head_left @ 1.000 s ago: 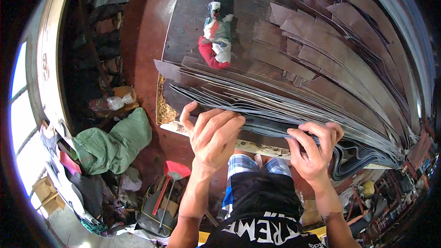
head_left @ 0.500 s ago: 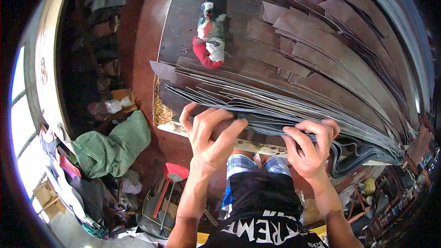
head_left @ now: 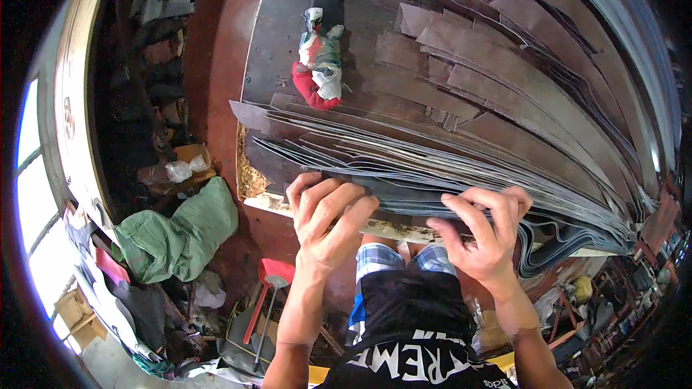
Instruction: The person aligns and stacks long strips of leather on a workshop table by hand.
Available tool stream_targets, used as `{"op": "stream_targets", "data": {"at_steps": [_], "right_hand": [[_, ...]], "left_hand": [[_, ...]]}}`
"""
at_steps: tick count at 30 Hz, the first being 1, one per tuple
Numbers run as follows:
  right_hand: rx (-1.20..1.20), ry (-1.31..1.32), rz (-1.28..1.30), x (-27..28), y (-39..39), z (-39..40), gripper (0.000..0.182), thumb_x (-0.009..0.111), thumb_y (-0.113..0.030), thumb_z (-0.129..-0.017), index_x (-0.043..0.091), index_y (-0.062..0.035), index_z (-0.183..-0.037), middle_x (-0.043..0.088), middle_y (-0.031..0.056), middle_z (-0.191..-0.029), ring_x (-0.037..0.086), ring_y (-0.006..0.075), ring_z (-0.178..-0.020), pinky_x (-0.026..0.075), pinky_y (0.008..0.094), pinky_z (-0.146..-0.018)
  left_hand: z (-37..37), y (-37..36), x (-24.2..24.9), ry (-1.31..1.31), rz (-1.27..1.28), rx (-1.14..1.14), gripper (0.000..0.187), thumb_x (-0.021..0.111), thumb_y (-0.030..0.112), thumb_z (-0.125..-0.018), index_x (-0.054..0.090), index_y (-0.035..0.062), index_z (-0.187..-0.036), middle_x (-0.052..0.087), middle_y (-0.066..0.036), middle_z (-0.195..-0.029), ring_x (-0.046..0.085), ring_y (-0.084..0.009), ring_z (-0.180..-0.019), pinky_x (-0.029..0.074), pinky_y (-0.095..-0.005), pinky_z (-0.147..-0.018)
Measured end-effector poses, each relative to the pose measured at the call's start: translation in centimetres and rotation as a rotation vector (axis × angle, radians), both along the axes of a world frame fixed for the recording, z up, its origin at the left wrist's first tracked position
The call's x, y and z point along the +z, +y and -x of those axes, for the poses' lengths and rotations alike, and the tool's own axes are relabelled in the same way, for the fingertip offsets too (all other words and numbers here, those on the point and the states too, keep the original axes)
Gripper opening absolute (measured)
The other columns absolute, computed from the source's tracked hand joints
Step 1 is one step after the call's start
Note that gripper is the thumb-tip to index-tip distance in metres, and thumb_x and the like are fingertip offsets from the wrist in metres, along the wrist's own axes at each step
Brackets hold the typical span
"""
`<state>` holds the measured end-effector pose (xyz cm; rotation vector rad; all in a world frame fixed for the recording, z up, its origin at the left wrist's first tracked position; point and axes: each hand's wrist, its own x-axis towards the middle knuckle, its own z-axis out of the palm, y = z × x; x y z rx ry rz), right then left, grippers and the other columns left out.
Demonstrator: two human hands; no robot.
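Thin, dark grey flexible sheets [head_left: 411, 206] lie layered along the near edge of our dark, worn tabletop [head_left: 277, 65]. We see our left hand [head_left: 326, 222] curled tight on their edges, probably keeping layers together; our right hand [head_left: 487, 239] has thumb and forefinger spread.

My remote tally: left hand [head_left: 324, 222] and right hand [head_left: 486, 241], 2 | tabletop [head_left: 281, 50], 1 | cloth-wrapped handle [head_left: 319, 57], 1 | green sack [head_left: 180, 234], 1 | red dustpan [head_left: 277, 271], 1 | thin sheets [head_left: 504, 115], dozens, too tightly layered for me to count exactly
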<state>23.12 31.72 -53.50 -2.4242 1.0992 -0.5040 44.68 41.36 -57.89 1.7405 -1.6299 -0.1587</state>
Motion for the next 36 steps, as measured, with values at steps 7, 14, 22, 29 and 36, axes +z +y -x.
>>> {"op": "stream_targets", "data": {"at_steps": [7,14,22,29,36], "right_hand": [[0.03,0.04,-0.016,0.5,-1.3,-0.5,0.033,0.084,-0.009,-0.074,0.076,-0.0154,-0.106,0.063,-0.0045,-0.09,0.056,0.0133,-0.072,0.035,0.041,-0.09],[0.074,0.055,-0.013,0.6,-2.1,-1.0,0.03,0.084,-0.006,-0.073,0.076,-0.0142,-0.1,0.063,-0.005,-0.089,0.056,0.0132,-0.07,0.037,0.04,-0.088],[0.089,0.067,-0.05,1.4,-2.1,-1.6,0.03,0.086,-0.002,-0.071,0.075,-0.0153,-0.095,0.066,-0.0042,-0.088,0.058,0.0144,-0.072,0.039,0.0389,-0.083],[0.159,0.055,-0.049,1.2,-1.6,-2.3,0.03,0.082,-0.007,-0.072,0.077,-0.0123,-0.101,0.062,-0.0044,-0.09,0.055,0.0147,-0.074,0.04,0.0408,-0.085],[0.175,0.053,-0.069,1.1,-1.6,-3.0,0.033,0.085,-0.001,-0.067,0.077,-0.0131,-0.097,0.062,-0.004,-0.089,0.052,0.0147,-0.069,0.04,0.0395,-0.083]], "left_hand": [[0.0,0.3,0.1,-0.01,0.014,0.001,0.027,0.072,0.006,-0.066,0.075,0.0138,-0.091,0.07,-0.004,-0.098,0.063,-0.0233,-0.089,0.05,-0.0454,-0.085],[0.4,1.2,0.4,-0.097,-0.037,0.095,0.027,0.074,0.01,-0.067,0.077,0.0214,-0.091,0.073,0.003,-0.102,0.058,-0.0194,-0.089,0.045,-0.0412,-0.084],[0.3,1.3,-0.1,-0.035,-0.025,0.084,0.028,0.074,0.01,-0.066,0.077,0.0209,-0.091,0.073,0.003,-0.102,0.059,-0.0193,-0.088,0.045,-0.0415,-0.083],[0.2,1.2,0.0,-0.02,-0.029,0.045,0.034,0.074,0.019,-0.064,0.076,0.0214,-0.099,0.07,0.004,-0.106,0.059,-0.0173,-0.092,0.044,-0.0396,-0.085],[0.2,1.1,-0.1,-0.019,-0.027,0.054,0.027,0.073,0.017,-0.066,0.076,0.0206,-0.092,0.072,0.002,-0.102,0.059,-0.0187,-0.089,0.047,-0.0411,-0.084]]}}
